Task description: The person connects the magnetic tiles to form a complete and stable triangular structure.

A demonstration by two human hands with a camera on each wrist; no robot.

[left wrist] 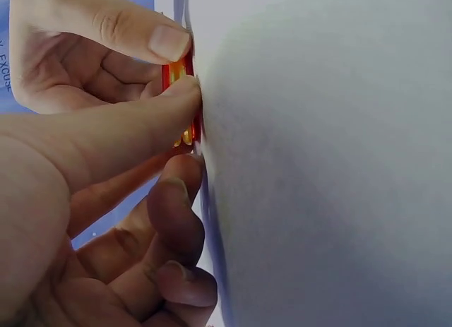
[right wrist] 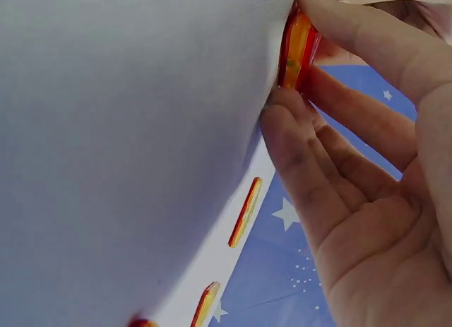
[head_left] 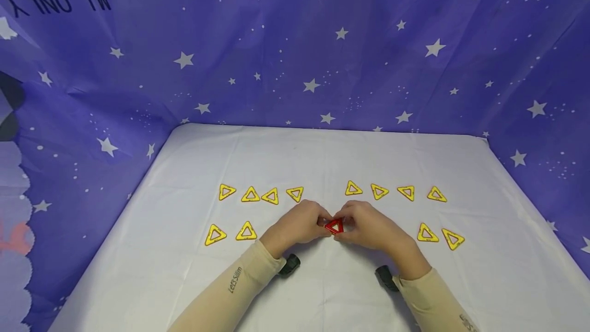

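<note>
Near the middle of the table, both hands hold a small red triangular tile piece with an open centre. My left hand grips its left side between thumb and fingers. From the other side, my right hand pinches it. In the left wrist view the piece shows red and orange edges, partly covered by both thumbs, low against the white cloth. Its layered edge appears between the fingertips in the right wrist view.
Several yellow triangular tiles lie flat in a back-left row and a back-right row. Two more sit front left and two front right. A white cloth covers the table, with a purple starry curtain around it.
</note>
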